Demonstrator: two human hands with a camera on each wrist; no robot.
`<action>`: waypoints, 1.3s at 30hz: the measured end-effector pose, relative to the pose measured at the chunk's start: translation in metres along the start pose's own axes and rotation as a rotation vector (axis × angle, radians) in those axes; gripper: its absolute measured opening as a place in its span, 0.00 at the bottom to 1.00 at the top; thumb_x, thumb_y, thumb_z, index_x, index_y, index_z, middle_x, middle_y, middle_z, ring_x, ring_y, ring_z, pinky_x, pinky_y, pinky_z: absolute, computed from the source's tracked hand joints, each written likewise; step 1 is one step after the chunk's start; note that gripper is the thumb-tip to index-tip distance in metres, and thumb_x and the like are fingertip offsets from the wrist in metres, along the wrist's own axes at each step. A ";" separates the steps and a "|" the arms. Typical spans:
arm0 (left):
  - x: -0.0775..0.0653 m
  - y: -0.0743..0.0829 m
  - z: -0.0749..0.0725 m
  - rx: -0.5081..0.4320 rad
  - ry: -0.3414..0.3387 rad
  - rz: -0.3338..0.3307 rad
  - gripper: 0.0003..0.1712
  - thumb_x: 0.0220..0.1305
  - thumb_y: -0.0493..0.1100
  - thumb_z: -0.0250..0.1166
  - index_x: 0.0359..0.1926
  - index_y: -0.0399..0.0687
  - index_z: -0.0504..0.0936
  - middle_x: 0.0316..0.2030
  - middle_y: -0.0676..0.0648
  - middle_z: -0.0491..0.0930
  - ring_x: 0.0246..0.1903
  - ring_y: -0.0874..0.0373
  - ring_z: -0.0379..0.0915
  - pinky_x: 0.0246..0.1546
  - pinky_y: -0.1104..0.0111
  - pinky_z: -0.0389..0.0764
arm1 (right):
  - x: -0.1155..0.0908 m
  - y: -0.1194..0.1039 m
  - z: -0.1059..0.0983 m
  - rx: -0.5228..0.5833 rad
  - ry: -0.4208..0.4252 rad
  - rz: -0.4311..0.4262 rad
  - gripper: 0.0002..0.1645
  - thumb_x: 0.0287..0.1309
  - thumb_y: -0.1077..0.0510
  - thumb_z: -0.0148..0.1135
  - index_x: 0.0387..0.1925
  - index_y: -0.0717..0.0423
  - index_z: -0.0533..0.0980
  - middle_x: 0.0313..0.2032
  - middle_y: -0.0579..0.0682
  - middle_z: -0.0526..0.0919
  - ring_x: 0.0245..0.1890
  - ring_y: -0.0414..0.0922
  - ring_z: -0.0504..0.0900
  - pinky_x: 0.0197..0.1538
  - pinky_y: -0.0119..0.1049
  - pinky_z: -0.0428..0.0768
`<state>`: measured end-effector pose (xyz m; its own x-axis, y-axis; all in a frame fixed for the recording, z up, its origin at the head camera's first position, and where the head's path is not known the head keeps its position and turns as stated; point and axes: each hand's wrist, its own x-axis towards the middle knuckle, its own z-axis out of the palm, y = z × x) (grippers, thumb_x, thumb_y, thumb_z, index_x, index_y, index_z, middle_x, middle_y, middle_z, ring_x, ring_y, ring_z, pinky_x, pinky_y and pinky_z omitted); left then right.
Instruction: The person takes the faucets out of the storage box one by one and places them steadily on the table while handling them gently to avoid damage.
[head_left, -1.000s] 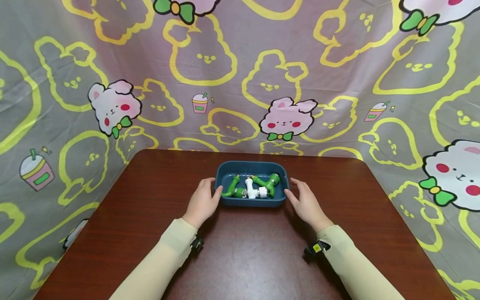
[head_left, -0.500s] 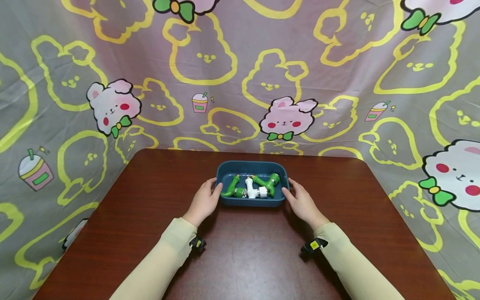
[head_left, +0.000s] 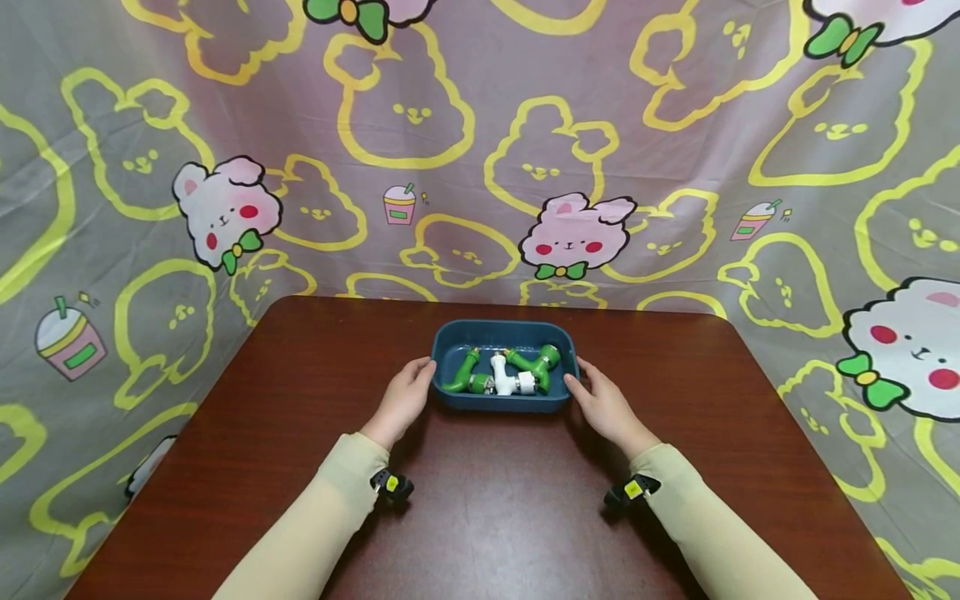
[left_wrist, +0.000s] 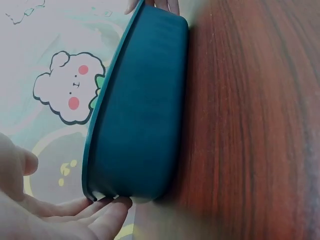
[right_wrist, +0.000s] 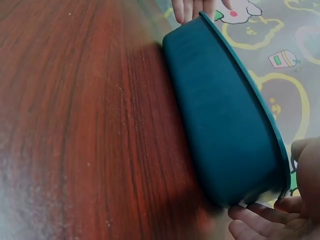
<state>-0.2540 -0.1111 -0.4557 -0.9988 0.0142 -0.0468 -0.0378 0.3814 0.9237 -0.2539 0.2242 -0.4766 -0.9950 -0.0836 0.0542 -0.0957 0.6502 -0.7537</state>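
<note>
A dark blue plastic bin (head_left: 498, 404) stands at the far middle of the table. Inside lie two green tap-like fittings, one at the left (head_left: 465, 373) and one at the right (head_left: 536, 365), with a white fitting (head_left: 504, 377) between them. My left hand (head_left: 401, 400) is at the bin's left end; in the left wrist view its fingers (left_wrist: 112, 217) touch the end wall below the rim, the thumb apart from it. At the other end, my right hand (head_left: 607, 408) touches the outer wall with loosely extended fingers (right_wrist: 247, 220), its thumb close over the rim.
A brown wood-grain table (head_left: 495, 517) lies under the bin and forearms. Behind and on both sides hangs a grey curtain (head_left: 487, 192) with cartoon prints. Each wrist wears a small black camera, one left (head_left: 393, 486) and one right (head_left: 630, 493).
My right hand has moved in from beside the bin to touch its right end. My left thumb has drawn back from the left rim. The bin stays in place.
</note>
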 end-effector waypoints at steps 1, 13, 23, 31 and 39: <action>0.000 0.000 -0.001 -0.005 -0.003 0.000 0.31 0.82 0.50 0.48 0.73 0.33 0.66 0.71 0.31 0.69 0.73 0.39 0.63 0.74 0.48 0.65 | 0.000 0.000 0.000 0.000 -0.001 0.000 0.37 0.79 0.48 0.51 0.77 0.65 0.58 0.67 0.69 0.74 0.66 0.63 0.76 0.72 0.60 0.68; 0.001 -0.005 -0.002 -0.125 -0.047 -0.020 0.30 0.81 0.45 0.48 0.74 0.33 0.65 0.67 0.30 0.72 0.63 0.38 0.73 0.68 0.47 0.72 | -0.004 -0.001 -0.001 -0.022 -0.004 -0.018 0.39 0.79 0.47 0.51 0.78 0.66 0.55 0.70 0.68 0.70 0.67 0.63 0.75 0.72 0.61 0.69; -0.001 -0.005 -0.003 -0.223 -0.077 -0.059 0.31 0.80 0.45 0.47 0.76 0.32 0.62 0.70 0.28 0.68 0.66 0.34 0.70 0.71 0.46 0.69 | -0.007 -0.003 -0.001 -0.028 0.003 -0.020 0.40 0.79 0.47 0.52 0.78 0.66 0.56 0.70 0.68 0.70 0.70 0.63 0.72 0.74 0.61 0.66; -0.007 -0.004 -0.006 -0.224 -0.121 -0.062 0.32 0.81 0.45 0.47 0.77 0.32 0.60 0.72 0.28 0.65 0.69 0.33 0.67 0.72 0.45 0.66 | -0.013 -0.002 -0.001 -0.021 0.001 -0.028 0.39 0.78 0.50 0.54 0.78 0.65 0.56 0.69 0.68 0.72 0.67 0.63 0.75 0.72 0.61 0.69; -0.012 -0.007 -0.007 -0.204 -0.143 -0.054 0.32 0.81 0.45 0.47 0.77 0.33 0.60 0.73 0.29 0.65 0.70 0.34 0.67 0.73 0.46 0.66 | -0.018 0.000 -0.002 -0.029 -0.013 -0.037 0.41 0.78 0.47 0.53 0.78 0.65 0.55 0.70 0.68 0.71 0.68 0.63 0.74 0.72 0.62 0.68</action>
<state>-0.2419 -0.1204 -0.4590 -0.9811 0.1352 -0.1383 -0.1112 0.1905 0.9754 -0.2356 0.2274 -0.4766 -0.9904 -0.1179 0.0728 -0.1333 0.6681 -0.7320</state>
